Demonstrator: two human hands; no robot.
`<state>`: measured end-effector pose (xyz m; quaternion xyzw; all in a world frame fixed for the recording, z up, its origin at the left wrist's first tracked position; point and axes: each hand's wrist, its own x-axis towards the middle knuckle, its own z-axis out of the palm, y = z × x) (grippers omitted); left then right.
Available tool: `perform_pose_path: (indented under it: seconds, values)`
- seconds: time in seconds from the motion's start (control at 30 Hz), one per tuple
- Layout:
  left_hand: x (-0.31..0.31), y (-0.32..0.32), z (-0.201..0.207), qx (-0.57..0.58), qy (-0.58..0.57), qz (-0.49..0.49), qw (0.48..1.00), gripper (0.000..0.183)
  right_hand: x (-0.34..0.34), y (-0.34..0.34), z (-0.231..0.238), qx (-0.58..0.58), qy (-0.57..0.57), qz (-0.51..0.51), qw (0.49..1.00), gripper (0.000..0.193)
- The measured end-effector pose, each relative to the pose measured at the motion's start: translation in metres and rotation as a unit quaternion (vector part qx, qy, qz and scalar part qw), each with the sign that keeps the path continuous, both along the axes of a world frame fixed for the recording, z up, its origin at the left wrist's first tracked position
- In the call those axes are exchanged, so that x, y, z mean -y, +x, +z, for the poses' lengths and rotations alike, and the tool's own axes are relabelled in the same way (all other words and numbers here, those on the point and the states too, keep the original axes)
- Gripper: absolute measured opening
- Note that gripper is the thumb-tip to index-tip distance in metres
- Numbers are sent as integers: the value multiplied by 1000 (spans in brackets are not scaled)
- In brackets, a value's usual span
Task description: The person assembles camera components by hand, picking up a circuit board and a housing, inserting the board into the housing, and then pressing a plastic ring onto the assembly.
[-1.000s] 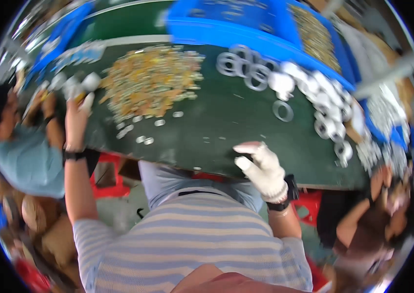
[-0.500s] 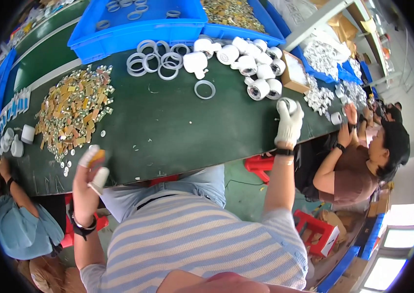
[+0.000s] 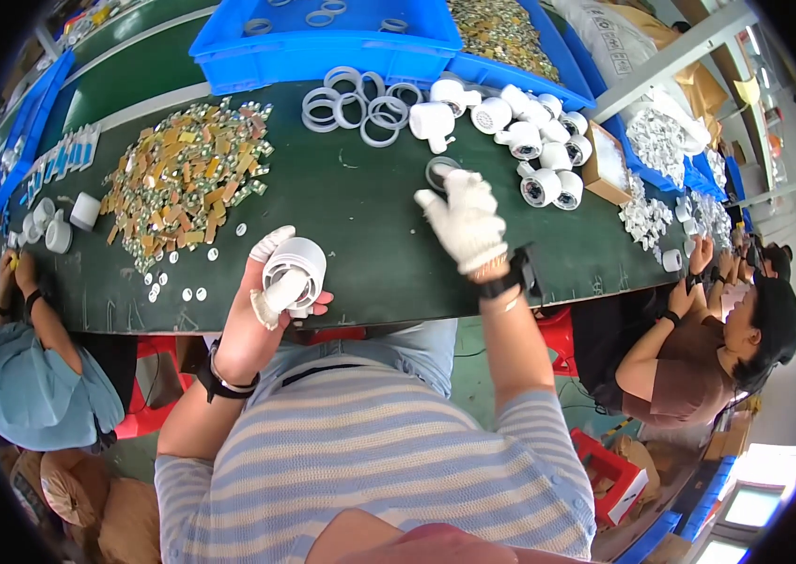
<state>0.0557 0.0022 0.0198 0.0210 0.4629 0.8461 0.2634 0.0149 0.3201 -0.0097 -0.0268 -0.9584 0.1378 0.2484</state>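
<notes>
**Assembly bench: housing in left hand, right hand at loose ring**

Dark green bench top [image 3: 360, 226] runs across the view, seated workers at both ends. Left hand [image 3: 262, 315] – fingers wrapped around a white cylindrical housing [image 3: 293, 273], held just above the near edge of the bench. Right hand [image 3: 466, 221], in a white glove, is spread with fingers loosely extended, fingertips at a single white ring [image 3: 440, 172] lying flat on the bench; whether they touch it cannot be told. Behind the ring – a cluster of white rings [image 3: 360, 103] and a group of white housings [image 3: 530, 141]. A heap of small gold-coloured parts [image 3: 187, 174] lies to the left, blue bins [image 3: 323, 38] beyond.
</notes>
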Motion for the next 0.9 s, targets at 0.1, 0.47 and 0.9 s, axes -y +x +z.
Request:
perform_pose_path:
  seconds: [0.1, 0.47, 0.9]
  values:
    - [13, -3, -9, -82, -134, -20, 987, 65, -10, -11, -14, 13, 33, 125, 992, 12]
    - [39, -10, 38, -504, -481, -175, 696, 75, 66, 57, 56, 35, -134, 410, 901, 29]
    - [21, -1, 27, -459, -551, -109, 689, 66, 93, 66, 41, 42, 6, 318, 947, 31]
